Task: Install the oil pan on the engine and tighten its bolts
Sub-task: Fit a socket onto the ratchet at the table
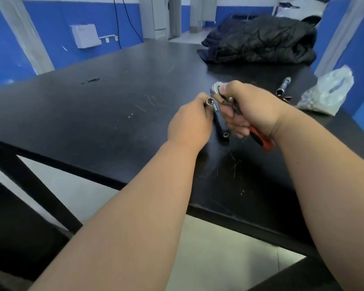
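Note:
My right hand (249,110) grips a ratchet wrench; its chrome head (215,90) sticks out above my thumb and its red and black handle (261,138) shows below my palm. My left hand (190,122) holds a small chrome socket (210,101), its open end facing up, just left of the ratchet head. A dark socket extension bar (221,129) lies on the black table (114,97) between my two hands. No oil pan or engine is in view.
Another chrome socket tool (283,87) lies at the table's right, beside a clear plastic bag (326,93) of small parts. A dark padded jacket (261,38) is heaped at the far end. Small black bits (91,80) lie far left. Blue walls surround the table.

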Demonstrator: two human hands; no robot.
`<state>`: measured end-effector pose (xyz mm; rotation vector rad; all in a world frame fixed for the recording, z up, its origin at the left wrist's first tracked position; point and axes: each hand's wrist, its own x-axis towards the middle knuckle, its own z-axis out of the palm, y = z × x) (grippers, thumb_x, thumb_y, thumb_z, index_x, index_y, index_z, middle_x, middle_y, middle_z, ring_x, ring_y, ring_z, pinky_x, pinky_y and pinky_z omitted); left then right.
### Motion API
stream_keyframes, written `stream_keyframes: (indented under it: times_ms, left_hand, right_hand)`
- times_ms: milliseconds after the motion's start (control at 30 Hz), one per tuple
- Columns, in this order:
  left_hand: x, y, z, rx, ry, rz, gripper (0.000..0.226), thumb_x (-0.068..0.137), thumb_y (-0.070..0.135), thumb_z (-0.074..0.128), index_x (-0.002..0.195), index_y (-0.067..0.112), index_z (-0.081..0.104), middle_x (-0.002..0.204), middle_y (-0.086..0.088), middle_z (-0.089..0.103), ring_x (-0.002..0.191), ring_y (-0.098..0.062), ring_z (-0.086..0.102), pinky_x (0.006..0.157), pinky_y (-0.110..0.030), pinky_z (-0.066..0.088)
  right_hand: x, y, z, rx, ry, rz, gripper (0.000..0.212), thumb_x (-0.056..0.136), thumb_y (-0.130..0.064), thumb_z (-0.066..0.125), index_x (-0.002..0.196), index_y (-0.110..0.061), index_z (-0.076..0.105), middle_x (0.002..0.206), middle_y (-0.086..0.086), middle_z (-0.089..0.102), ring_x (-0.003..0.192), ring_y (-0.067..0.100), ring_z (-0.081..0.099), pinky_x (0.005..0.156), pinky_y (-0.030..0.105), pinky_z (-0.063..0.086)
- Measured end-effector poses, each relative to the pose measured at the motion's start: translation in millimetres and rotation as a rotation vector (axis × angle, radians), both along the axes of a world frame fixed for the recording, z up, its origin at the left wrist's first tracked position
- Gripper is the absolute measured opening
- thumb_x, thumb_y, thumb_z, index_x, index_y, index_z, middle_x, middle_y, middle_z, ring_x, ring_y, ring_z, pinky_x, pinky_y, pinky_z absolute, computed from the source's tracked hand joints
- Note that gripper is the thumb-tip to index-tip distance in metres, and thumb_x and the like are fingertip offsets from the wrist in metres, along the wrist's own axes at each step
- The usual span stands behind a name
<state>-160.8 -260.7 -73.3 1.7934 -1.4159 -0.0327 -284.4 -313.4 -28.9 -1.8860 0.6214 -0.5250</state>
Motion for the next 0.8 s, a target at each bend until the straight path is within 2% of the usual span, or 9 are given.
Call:
stream_keyframes:
  times_ms: [100,300,467,533,633,800]
  left_hand:
    - [-1,2,1,0.003,0.012,0.004,0.025,0.099,0.032,0.034,0.108,0.018,0.053,0.088,-0.009,0.064,0.082,-0.032,0.058,0.073,-0.047,0.051]
    - [-1,1,-1,-0.003,0.005,0.015,0.025,0.097,0.03,0.035,0.101,0.015,0.054,0.085,-0.006,0.062,0.081,-0.032,0.057,0.067,-0.039,0.048]
    - [-3,0,-2,-0.057,-0.016,0.086,0.018,0.093,0.024,0.035,0.093,0.017,0.052,0.069,0.003,0.046,0.074,-0.029,0.051,0.062,-0.034,0.041]
    - [-6,3,-1,-0.077,-0.029,0.16,0.022,0.094,0.026,0.035,0.099,0.016,0.054,0.067,0.004,0.041,0.072,-0.027,0.046,0.06,-0.033,0.036]
    - [-14,15,1,-0.077,-0.036,0.244,0.022,0.095,0.027,0.036,0.102,0.016,0.054,0.063,0.007,0.036,0.069,-0.025,0.043,0.056,-0.031,0.029]
    - [-35,50,8,-0.004,-0.105,0.244,0.013,0.089,0.018,0.04,0.097,0.017,0.05,0.064,0.004,0.034,0.071,-0.026,0.041,0.062,-0.034,0.031]
  right_hand:
    - [0,0,0,0.007,0.019,0.033,0.042,0.078,-0.049,0.041,0.057,-0.012,0.042,0.039,0.006,0.025,0.034,0.021,0.025,0.042,0.029,0.032]
    - [0,6,1,-0.16,0.175,-0.069,0.046,0.086,-0.045,0.04,0.053,-0.014,0.046,0.039,0.013,0.032,0.035,0.023,0.031,0.047,0.029,0.035]
    - [0,14,11,-0.276,0.194,-0.122,0.056,0.083,-0.048,0.042,0.064,0.004,0.051,0.044,0.019,0.039,0.036,0.023,0.034,0.051,0.03,0.032]
    - [0,20,17,-0.27,0.197,-0.116,0.054,0.084,-0.047,0.041,0.062,0.002,0.051,0.042,0.016,0.037,0.036,0.023,0.035,0.05,0.03,0.034]
    - [-3,38,20,-0.222,0.169,-0.146,0.044,0.084,-0.046,0.041,0.059,-0.011,0.051,0.041,0.011,0.035,0.037,0.024,0.034,0.047,0.028,0.036]
    - [-15,87,10,-0.084,0.056,-0.325,0.043,0.084,-0.046,0.045,0.055,-0.014,0.05,0.04,0.005,0.036,0.034,0.02,0.035,0.038,0.022,0.033]
